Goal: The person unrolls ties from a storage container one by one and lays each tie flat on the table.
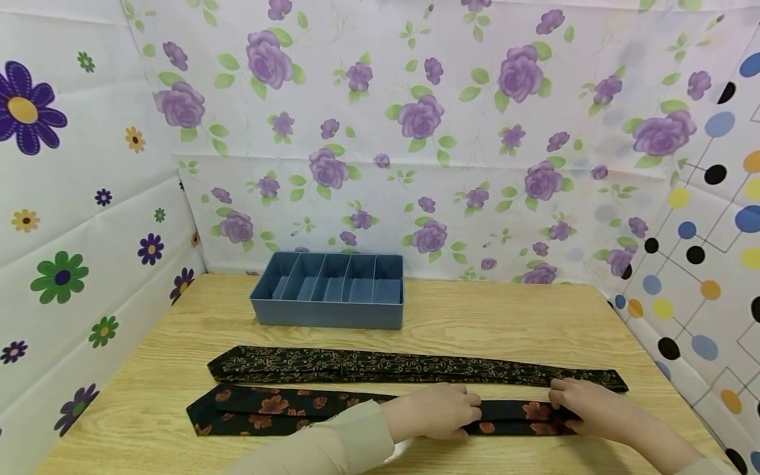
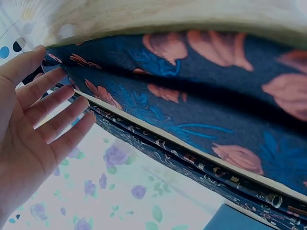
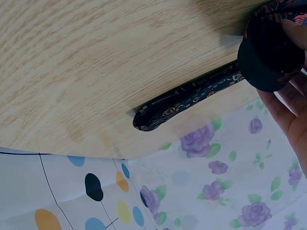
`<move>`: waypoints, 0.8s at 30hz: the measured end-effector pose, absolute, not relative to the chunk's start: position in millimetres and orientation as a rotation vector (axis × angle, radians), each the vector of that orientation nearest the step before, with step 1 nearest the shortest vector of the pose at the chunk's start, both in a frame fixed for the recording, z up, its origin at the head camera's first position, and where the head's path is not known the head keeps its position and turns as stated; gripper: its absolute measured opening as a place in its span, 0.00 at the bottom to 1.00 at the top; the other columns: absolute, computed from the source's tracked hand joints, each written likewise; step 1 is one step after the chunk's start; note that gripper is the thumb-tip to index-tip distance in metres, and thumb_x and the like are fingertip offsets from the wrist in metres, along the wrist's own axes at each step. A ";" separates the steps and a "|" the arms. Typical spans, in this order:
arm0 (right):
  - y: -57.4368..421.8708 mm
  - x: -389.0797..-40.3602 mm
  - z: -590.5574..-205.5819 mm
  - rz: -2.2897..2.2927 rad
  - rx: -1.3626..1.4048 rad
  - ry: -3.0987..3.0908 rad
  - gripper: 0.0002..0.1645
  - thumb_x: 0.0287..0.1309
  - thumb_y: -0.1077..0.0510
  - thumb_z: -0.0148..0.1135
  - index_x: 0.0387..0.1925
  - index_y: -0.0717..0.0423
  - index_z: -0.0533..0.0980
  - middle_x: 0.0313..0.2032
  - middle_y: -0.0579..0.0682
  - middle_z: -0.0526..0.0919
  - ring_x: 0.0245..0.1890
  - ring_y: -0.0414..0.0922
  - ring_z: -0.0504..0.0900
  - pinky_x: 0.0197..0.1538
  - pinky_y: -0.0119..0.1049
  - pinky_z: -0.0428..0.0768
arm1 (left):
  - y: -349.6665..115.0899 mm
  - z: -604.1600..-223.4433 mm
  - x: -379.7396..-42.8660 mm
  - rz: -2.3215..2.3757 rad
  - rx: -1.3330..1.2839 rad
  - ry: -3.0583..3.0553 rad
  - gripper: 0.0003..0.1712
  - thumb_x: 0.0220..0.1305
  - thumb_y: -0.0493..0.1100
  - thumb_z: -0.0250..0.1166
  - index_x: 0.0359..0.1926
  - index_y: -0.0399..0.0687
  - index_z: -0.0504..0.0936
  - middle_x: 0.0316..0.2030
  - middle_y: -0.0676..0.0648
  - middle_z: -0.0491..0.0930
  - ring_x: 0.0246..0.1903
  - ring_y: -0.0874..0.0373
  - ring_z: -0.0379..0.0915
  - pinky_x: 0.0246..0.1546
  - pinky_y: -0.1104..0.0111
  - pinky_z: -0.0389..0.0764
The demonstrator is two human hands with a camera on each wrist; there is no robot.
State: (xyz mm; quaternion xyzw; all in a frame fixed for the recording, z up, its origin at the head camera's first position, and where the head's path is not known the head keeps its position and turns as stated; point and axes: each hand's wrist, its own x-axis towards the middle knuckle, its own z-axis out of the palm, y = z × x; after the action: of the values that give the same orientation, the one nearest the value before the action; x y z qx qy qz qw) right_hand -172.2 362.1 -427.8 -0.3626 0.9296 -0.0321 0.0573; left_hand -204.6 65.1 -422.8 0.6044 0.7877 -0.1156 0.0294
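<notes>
A black necktie with orange flowers [image 1: 273,404] lies lengthwise near the front of the table, its pointed end to the left. My left hand [image 1: 433,410] rests over its middle; in the left wrist view the fingers [image 2: 53,96] are spread and fairly straight along its edge. At the right end, my right hand [image 1: 594,409] holds the tie's turned-over end [image 3: 264,62] between thumb and fingers. Just behind lies a second, black necktie with a small tan pattern [image 1: 392,365], laid out parallel, with its narrow folded end [image 3: 158,115] to the right.
A blue-grey box with several compartments [image 1: 328,313] stands at the back left of the wooden table [image 1: 505,323]. Flowered cloth [image 1: 380,158] hangs behind, with patterned cloths at the left and right sides.
</notes>
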 end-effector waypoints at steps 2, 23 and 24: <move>362.4 -172.1 -427.8 -0.101 -1.083 2.814 0.19 0.43 0.62 0.73 0.23 0.45 0.68 0.25 0.34 0.64 0.23 0.28 0.57 0.23 0.28 0.59 | 66.3 -423.4 -204.4 -0.361 1.867 2.418 0.19 0.64 0.57 0.58 0.54 0.61 0.77 0.51 0.61 0.75 0.45 0.69 0.72 0.46 0.81 0.74; 372.6 -171.2 -429.0 -0.137 -0.961 2.786 0.20 0.41 0.59 0.74 0.28 0.44 0.68 0.27 0.34 0.68 0.26 0.29 0.64 0.24 0.30 0.67 | 70.4 -435.8 -210.5 -0.280 1.843 2.387 0.29 0.66 0.55 0.58 0.67 0.62 0.66 0.66 0.55 0.65 0.60 0.65 0.67 0.56 0.79 0.71; 373.4 -171.3 -429.0 -0.127 -0.951 2.787 0.20 0.41 0.59 0.74 0.28 0.45 0.68 0.28 0.34 0.69 0.26 0.29 0.66 0.24 0.31 0.68 | 70.4 -436.3 -210.6 -0.283 1.842 2.386 0.29 0.66 0.55 0.58 0.67 0.62 0.66 0.66 0.55 0.64 0.61 0.65 0.67 0.56 0.79 0.71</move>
State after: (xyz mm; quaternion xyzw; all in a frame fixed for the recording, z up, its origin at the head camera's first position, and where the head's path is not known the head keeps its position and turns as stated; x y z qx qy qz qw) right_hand -171.3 373.4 -429.0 -0.3211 0.9411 -0.0427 0.0971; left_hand -210.6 70.4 -436.3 0.6074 0.7868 -0.0934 0.0571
